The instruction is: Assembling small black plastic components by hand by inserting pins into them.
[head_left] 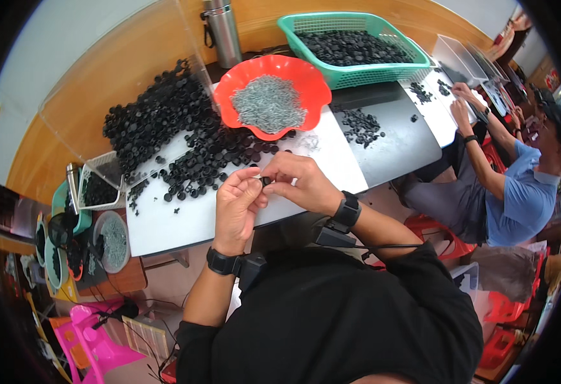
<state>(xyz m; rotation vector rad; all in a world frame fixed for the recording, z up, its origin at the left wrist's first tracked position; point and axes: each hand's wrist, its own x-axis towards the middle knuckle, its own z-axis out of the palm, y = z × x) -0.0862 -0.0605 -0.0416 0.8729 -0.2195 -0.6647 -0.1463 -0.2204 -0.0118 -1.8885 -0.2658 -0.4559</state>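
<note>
Just over the near edge of the white table, my two hands meet at the fingertips. Between them is a small black round plastic part (265, 181). My left hand (237, 203) pinches it from the left, thumb against fingers. From the other side my right hand (303, 182) is closed on it with thumb and forefinger. Beyond my hands lies a large heap of black plastic caps (165, 118), with loose ones spread toward me. A red scalloped bowl (322, 96) full of thin metal pins (269, 102) stands behind my right hand.
A green basket (351, 78) of black parts stands at the back right, with a steel flask (223, 35) left of it. A black board (399, 137) bears more parts. At right, a seated co-worker (523, 192) handles pieces. Pink plastic furniture (91, 345) stands lower left.
</note>
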